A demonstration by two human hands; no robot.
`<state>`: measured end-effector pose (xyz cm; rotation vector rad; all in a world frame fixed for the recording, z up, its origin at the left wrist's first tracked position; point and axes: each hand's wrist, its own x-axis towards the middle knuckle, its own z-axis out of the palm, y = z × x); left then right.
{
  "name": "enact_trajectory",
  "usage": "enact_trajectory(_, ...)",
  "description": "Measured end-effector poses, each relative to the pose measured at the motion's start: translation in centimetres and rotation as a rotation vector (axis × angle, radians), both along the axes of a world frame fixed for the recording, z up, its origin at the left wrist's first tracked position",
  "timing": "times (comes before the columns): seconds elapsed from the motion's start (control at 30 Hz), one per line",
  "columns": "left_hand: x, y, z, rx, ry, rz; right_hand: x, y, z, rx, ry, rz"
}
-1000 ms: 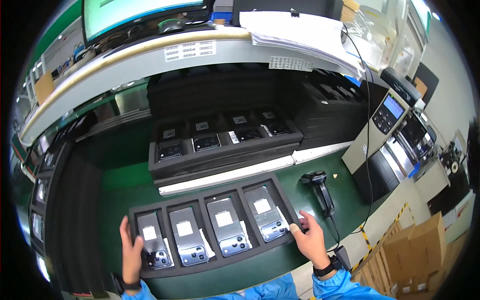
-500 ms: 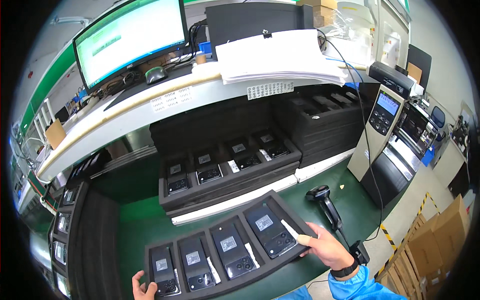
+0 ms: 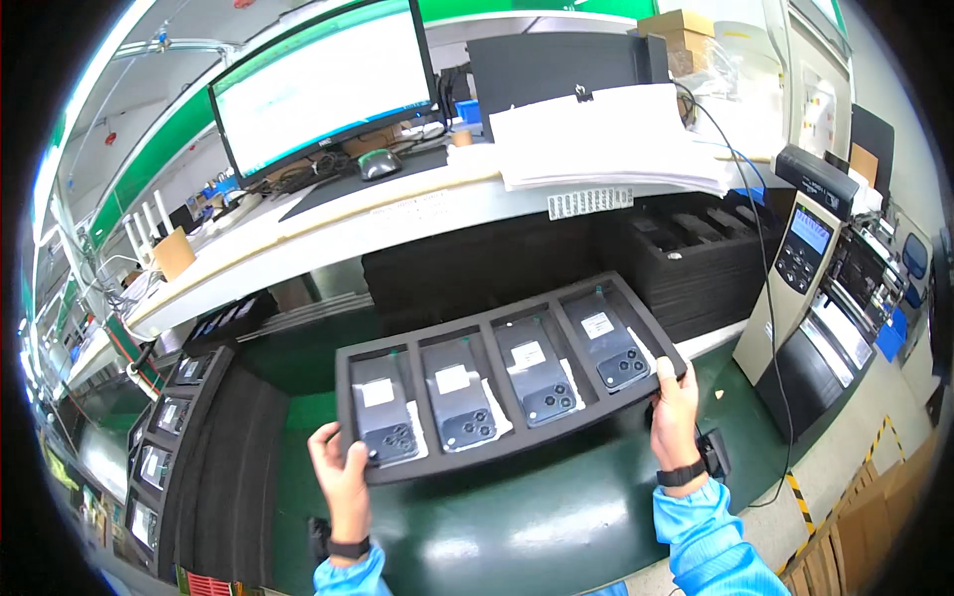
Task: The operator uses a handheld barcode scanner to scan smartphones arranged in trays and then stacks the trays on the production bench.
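Observation:
A black foam tray (image 3: 507, 452) is raised above the green table, tilted up to the right. In its pockets lie several dark phones (image 3: 538, 371), backs up, each with a white sticker. My left hand (image 3: 341, 475) grips the tray's near left corner. My right hand (image 3: 676, 407) grips its right end. Both wrists wear dark bands below blue sleeves.
Stacks of black foam trays (image 3: 696, 263) stand behind. More trays with phones (image 3: 164, 437) lie at the left. A grey label printer (image 3: 810, 298) stands at the right. On the shelf above are a monitor (image 3: 323, 84), a paper pile (image 3: 606, 139) and a cardboard box (image 3: 686, 35).
Both hands have lifted the tray of phones off the table and brought it up and nearer. The view has tilted upward, showing more of the shelf and monitor.

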<state>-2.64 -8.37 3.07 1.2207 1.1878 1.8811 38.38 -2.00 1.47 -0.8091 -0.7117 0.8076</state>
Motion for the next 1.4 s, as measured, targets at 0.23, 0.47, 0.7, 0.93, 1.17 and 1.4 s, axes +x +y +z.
enact_trajectory(0.23,-0.2,7.0,-1.9,0.046,-0.095,0.250,0.0,4.4,-3.2,-0.037,-0.156,-0.170)
enact_trajectory(0.47,0.1,11.5,-1.4,0.008,-0.101,0.387,-1.9,8.9,-2.5,-0.036,-0.814,-0.948)
enact_trajectory(0.7,-0.1,15.3,-1.2,0.148,0.192,0.476,-1.8,13.7,-2.4,0.094,-1.002,-1.041)
enact_trajectory(0.93,0.4,16.4,-1.7,0.214,0.307,0.524,-1.8,15.8,-3.6,0.044,-0.971,-0.961)
enact_trajectory(1.17,0.6,16.6,-3.5,0.213,0.284,0.604,-2.3,15.6,-4.1,0.070,-1.004,-0.976)
enact_trajectory(1.4,0.3,17.3,-4.4,0.116,0.340,0.743,-2.8,14.5,-3.4,0.071,-1.019,-0.928)
